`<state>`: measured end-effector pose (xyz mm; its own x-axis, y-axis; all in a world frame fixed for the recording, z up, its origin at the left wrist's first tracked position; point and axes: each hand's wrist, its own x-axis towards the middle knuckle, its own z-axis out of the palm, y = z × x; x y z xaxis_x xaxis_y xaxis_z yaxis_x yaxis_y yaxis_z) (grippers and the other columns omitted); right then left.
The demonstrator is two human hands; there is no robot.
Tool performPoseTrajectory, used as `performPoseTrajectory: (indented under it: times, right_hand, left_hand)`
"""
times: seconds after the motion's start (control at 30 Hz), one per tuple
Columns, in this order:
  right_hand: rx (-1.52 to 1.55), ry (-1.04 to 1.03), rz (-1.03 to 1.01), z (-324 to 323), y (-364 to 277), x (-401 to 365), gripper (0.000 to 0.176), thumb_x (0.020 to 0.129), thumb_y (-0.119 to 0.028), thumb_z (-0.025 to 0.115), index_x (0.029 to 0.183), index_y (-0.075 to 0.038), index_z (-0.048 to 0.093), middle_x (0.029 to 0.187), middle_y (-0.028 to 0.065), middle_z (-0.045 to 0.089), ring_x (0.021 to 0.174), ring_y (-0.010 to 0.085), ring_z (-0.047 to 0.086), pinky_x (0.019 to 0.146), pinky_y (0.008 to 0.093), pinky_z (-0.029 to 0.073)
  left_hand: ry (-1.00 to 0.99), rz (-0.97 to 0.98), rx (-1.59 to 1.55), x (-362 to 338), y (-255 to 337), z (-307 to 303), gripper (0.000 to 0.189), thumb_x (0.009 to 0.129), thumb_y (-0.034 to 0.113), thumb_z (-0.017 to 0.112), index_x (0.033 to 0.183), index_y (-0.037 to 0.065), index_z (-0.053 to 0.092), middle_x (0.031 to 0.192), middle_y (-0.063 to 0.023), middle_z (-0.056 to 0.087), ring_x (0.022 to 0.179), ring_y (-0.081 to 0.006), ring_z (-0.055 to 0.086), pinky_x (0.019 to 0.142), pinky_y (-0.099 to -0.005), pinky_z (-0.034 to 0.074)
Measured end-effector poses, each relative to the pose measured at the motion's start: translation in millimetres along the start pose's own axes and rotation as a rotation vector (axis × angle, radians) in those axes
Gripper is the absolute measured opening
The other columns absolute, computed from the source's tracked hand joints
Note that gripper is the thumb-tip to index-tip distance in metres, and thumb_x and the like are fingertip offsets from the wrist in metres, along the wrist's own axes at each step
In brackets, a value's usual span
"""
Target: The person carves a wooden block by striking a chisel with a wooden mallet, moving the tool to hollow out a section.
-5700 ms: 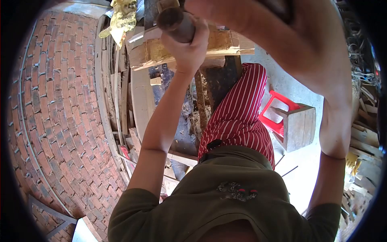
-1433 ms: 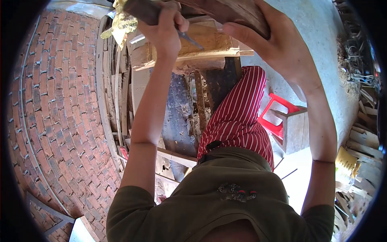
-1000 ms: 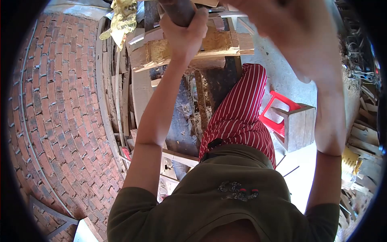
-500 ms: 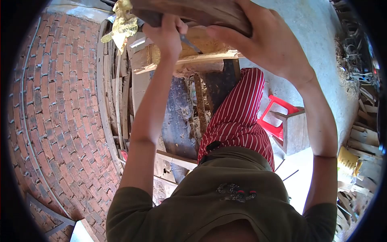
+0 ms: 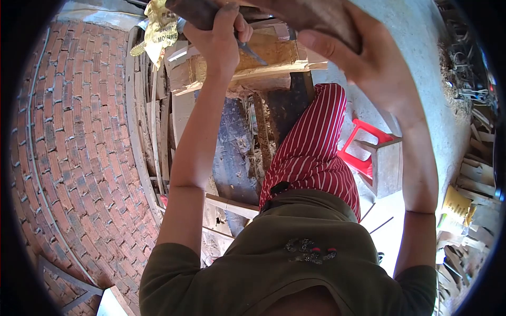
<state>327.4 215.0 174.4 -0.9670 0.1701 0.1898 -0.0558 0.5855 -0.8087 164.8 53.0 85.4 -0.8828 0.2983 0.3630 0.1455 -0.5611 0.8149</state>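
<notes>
My left hand (image 5: 221, 42) is closed around a thin grey metal tool (image 5: 254, 54), its tip pointing down to the right. A dark brown block (image 5: 195, 11) touches this hand at the top edge. My right hand (image 5: 358, 60) grips a brown wooden piece (image 5: 327, 20), thumb on the near side and fingers hidden behind it. Whether block and piece are one object cannot be made out. Below the hands lies a pale, rough-edged timber (image 5: 263, 73) on the work surface.
A brick wall (image 5: 79, 142) fills the left side, with long wood strips (image 5: 150, 116) beside it. A yellow bag (image 5: 159, 31) hangs at upper left. A red plastic stool (image 5: 363, 163) and a grey wooden box (image 5: 388, 166) stand right of the striped trouser leg (image 5: 311, 142). Scrap wood lies far right.
The wooden piece and my right hand have moved to the right. My left hand has shifted slightly, and more of the dark block and the pale timber shows.
</notes>
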Motion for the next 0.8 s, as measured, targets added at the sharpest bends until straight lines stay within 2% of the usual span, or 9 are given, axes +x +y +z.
performPoseTrajectory:
  times: [0.13, 0.23, 0.3, 0.53, 0.6, 0.63, 0.67, 0.73, 0.8]
  right_hand:
    - [0.277, -0.003, 0.161, -14.4, -66.2, 23.9, 0.048, 0.091, -0.033, 0.068, 0.114, 0.007, 0.055, 0.063, 0.0167, 0.064, 0.049, 0.0251, 0.063, 0.047, 0.0357, 0.048]
    - [-0.013, -0.069, -0.125, -10.5, -59.3, 28.1, 0.047, 0.091, -0.032, 0.069, 0.113, 0.007, 0.057, 0.063, 0.0157, 0.063, 0.048, 0.0238, 0.062, 0.046, 0.0345, 0.047]
    - [-0.212, -0.111, -0.318, -9.6, -54.0, 31.2, 0.046, 0.091, -0.032, 0.069, 0.112, 0.007, 0.057, 0.062, 0.0151, 0.063, 0.048, 0.0229, 0.062, 0.045, 0.0337, 0.046]
    - [-0.295, -0.186, -0.328, -7.9, -53.2, 32.3, 0.044, 0.09, -0.031, 0.069, 0.108, 0.007, 0.059, 0.062, 0.014, 0.063, 0.045, 0.0215, 0.06, 0.043, 0.0337, 0.045]
    - [-0.268, -0.186, -0.303, -13.5, -62.5, 29.6, 0.043, 0.09, -0.031, 0.069, 0.108, 0.007, 0.059, 0.061, 0.014, 0.063, 0.044, 0.0215, 0.059, 0.042, 0.0338, 0.044]
    - [-0.209, -0.267, -0.156, -22.6, -72.0, 30.4, 0.041, 0.091, -0.03, 0.069, 0.105, 0.006, 0.06, 0.06, 0.0138, 0.062, 0.044, 0.0209, 0.059, 0.042, 0.0325, 0.044]
    - [-0.221, -0.257, -0.162, -23.3, -70.3, 28.0, 0.041, 0.091, -0.03, 0.069, 0.105, 0.006, 0.06, 0.06, 0.0138, 0.062, 0.044, 0.0209, 0.059, 0.042, 0.0325, 0.044]
    - [-0.28, -0.134, -0.194, -20.2, -61.0, 19.5, 0.041, 0.091, -0.03, 0.069, 0.108, 0.006, 0.06, 0.06, 0.0134, 0.063, 0.044, 0.0207, 0.059, 0.042, 0.0316, 0.043]
    - [-0.242, -0.133, -0.211, -24.0, -63.7, 16.1, 0.042, 0.09, -0.03, 0.069, 0.108, 0.007, 0.059, 0.061, 0.0132, 0.063, 0.044, 0.0199, 0.059, 0.042, 0.0316, 0.044]
  left_hand:
    - [-0.012, 0.012, 0.027, -2.8, 3.3, 7.6, 0.006, 0.082, -0.001, 0.055, 0.08, 0.002, 0.05, 0.056, -0.0082, 0.048, 0.04, -0.0158, 0.041, 0.042, -0.0315, 0.033]
    - [-0.032, 0.018, 0.035, 0.6, -16.0, -11.1, 0.01, 0.086, 0.003, 0.059, 0.08, 0.002, 0.051, 0.056, -0.0053, 0.048, 0.04, -0.0143, 0.043, 0.041, -0.0317, 0.035]
    - [-0.016, 0.497, 0.232, 13.6, -43.9, -36.7, 0.015, 0.089, 0.01, 0.065, 0.085, 0.001, 0.053, 0.066, -0.0038, 0.054, 0.052, -0.0115, 0.051, 0.047, -0.0293, 0.039]
    - [0.112, 0.117, 0.359, -11.3, -43.0, -16.2, 0.028, 0.085, 0.018, 0.074, 0.093, -0.001, 0.054, 0.082, -0.0022, 0.059, 0.074, -0.0081, 0.054, 0.06, -0.0239, 0.042]
    - [0.476, 0.906, 0.978, 13.0, -88.1, -23.4, 0.019, 0.087, 0.012, 0.069, 0.088, -0.001, 0.054, 0.068, -0.0012, 0.055, 0.06, -0.0091, 0.052, 0.051, -0.0257, 0.04]
    - [-0.278, 0.731, 0.807, -4.5, -33.3, -32.6, 0.011, 0.088, 0.003, 0.062, 0.082, -0.002, 0.055, 0.06, -0.0028, 0.053, 0.049, -0.0096, 0.047, 0.043, -0.027, 0.035]
    - [-0.278, 0.746, 0.799, -11.1, -20.3, -15.9, 0.011, 0.088, 0.003, 0.062, 0.082, -0.002, 0.055, 0.06, -0.0028, 0.053, 0.049, -0.0096, 0.047, 0.043, -0.027, 0.035]
    - [-0.009, 0.268, 0.281, -23.4, -16.4, 14.2, 0.009, 0.088, -0.002, 0.06, 0.08, -0.001, 0.056, 0.063, -0.0025, 0.055, 0.046, -0.009, 0.045, 0.04, -0.0272, 0.032]
    - [0.02, 0.274, 0.336, -26.6, -19.2, 19.4, 0.008, 0.082, 0.004, 0.065, 0.08, 0.001, 0.058, 0.064, -0.003, 0.058, 0.049, -0.0122, 0.052, 0.047, -0.0288, 0.041]
